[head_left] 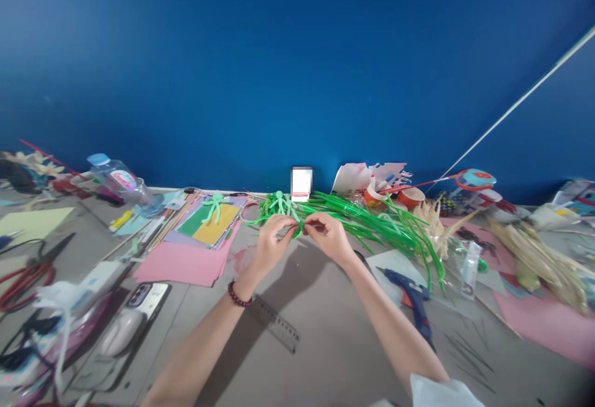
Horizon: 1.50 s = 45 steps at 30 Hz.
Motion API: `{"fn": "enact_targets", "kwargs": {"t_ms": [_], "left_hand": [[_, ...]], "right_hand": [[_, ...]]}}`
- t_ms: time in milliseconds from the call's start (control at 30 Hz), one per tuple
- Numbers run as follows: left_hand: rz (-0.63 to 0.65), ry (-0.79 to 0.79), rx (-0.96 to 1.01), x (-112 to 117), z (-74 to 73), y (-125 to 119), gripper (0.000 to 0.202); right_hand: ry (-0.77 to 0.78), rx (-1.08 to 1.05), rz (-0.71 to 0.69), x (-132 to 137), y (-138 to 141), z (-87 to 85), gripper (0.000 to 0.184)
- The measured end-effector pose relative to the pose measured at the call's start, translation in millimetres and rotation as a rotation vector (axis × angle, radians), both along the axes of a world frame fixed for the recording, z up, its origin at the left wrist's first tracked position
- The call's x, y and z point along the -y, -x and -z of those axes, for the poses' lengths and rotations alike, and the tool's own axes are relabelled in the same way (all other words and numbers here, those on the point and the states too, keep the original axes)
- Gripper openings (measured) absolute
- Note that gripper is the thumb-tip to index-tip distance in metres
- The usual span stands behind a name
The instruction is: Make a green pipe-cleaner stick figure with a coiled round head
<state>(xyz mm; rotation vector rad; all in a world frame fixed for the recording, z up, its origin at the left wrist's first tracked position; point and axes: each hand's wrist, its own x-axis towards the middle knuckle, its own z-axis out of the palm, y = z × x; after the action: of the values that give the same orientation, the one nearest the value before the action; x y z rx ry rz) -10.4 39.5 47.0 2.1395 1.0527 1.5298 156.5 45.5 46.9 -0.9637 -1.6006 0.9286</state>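
left hand (272, 240): pinched shut on green pipe cleaner (301, 227)
right hand (331, 236): pinching same piece
glue gun (411, 292): bench, 4 o'clock of hands

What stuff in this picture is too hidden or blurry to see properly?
Head view only:
- Green pipe cleaner piece: mostly hidden by the fingertips of the left hand and right hand pinching it.
- White card: blurred out, nothing readable.
- Glue gun: partly covered by the right forearm.
- Ruler: markings too small.
- Bottle: label too small to read.
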Motion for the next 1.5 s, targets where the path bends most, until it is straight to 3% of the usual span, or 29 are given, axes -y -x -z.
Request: {"fn": "enact_targets", "kwargs": {"t_ms": [433, 600, 767, 900, 1200, 1500], "left_hand": [[-0.005, -0.006, -0.017, 4, -4.4, -2, 0.009], [0.02, -0.022, -0.025, 5, -5.8, -1, 0.009], [0.052, -0.035, -0.053, 4, -8.0, 0, 0.01], [0.075, -0.031, -0.076, 2, -8.8, 2, 0.011], [0.056, 0.095, -0.04, 0, -4.1, 2, 0.01], [0.028, 0.116, -0.027, -1, 1.8, 3, 0.011]], "right_hand": [[-0.252, 0.199, 0.074, 6, -1, -6.7, 0.011], [-0.37, 0.29, 0.049, 5, -5, -6.9, 0.013], [-0.396, 0.317, -0.017, 6, -8, -9.1, 0.016], [-0.316, 0.294, -0.05, 6, -9, -11.1, 0.016], [0.094, -0.061, -0.125, -1, -5, -0.6, 0.014], [0.234, -0.117, -0.168, -2, -4, -0.5, 0.019]]}}
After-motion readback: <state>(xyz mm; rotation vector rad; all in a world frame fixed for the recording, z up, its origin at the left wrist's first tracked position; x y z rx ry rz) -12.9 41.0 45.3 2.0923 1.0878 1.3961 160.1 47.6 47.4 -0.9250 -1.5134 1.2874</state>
